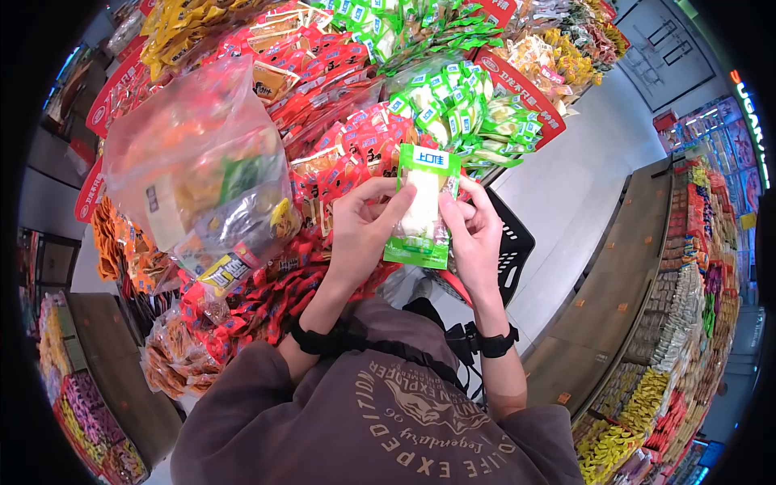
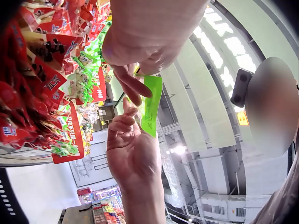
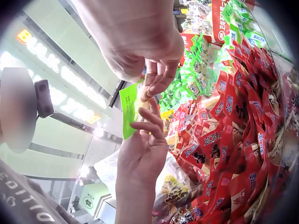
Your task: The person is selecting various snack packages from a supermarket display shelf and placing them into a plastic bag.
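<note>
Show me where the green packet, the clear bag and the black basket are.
green packet [image 1: 422, 212], head view, on its pale middle.
clear bag [image 1: 190, 153], head view, on its bulging front.
black basket [image 1: 514, 242], head view, on its side wall.

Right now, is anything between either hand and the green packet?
No. Both hands already hold the green packet: the left hand pinches its left edge, the right hand its right edge. Nothing visible sits between fingers and wrapper.

The person wears a brown-grey T-shirt [image 1: 380, 420] with cream circular lettering and a winged emblem. Black straps [image 1: 319, 339] ring both wrists, and a black cord crosses the chest.
</note>
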